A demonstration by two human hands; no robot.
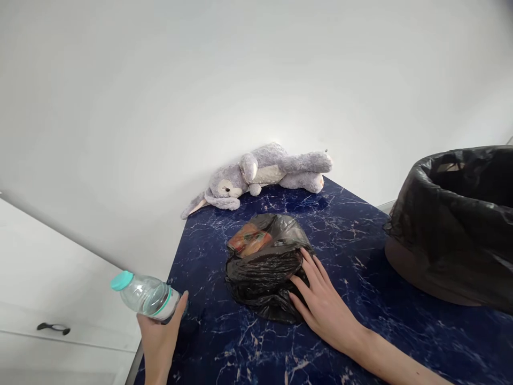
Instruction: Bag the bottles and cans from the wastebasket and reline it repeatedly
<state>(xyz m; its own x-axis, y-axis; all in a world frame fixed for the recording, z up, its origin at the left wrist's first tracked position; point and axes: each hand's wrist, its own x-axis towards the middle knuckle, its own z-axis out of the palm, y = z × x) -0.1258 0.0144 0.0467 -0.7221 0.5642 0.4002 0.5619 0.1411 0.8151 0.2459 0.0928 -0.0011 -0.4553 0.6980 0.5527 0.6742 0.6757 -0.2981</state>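
Note:
My left hand [160, 337] is wrapped round a clear plastic bottle [146, 294] with a turquoise cap, tilted over to the left near the table's left edge. A full black plastic bag [260, 283] lies on the dark blue marbled table [256, 347]. Through its thin film an orange-red package [248, 239] shows at the upper left. My right hand [320, 299] rests on the bag's right side with its fingers spread. The rest of the bag's contents is hidden.
A grey plush bunny [264, 171] lies on its side at the table's far end, against the white wall [256, 69]. On the right stands a brown bin lined with a black bag [452, 224]. A white cabinet [52, 299] with a dark handle is at the lower left.

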